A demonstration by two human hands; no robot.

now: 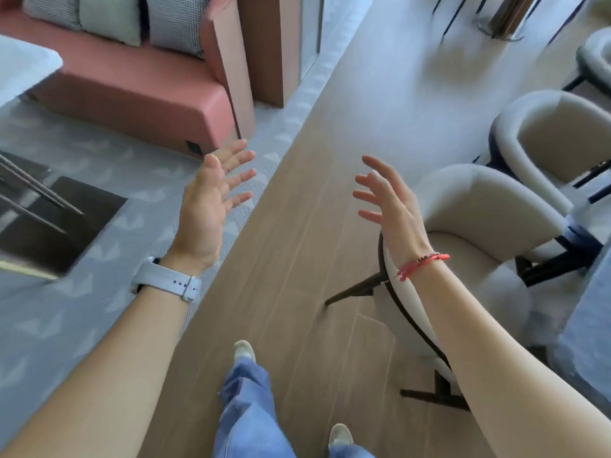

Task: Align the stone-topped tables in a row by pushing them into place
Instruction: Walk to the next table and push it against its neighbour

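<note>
Holding nothing, my left grip [211,206] and right grip [386,206] spread wide mid-frame; the stone-topped counter [23,67] sits upper left, untouched. I'd plant both palms flat on its edge and push squarely.

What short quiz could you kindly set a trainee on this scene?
1. True or false: the left hand grips a table edge.
2. What does the right hand wear at its wrist? A) a white watch B) a red bracelet C) a glove
3. Fill in: the beige armchairs stand on the person's ___ side.
Key: 1 false, it is open in the air and touches nothing; 2 B; 3 right.
</note>
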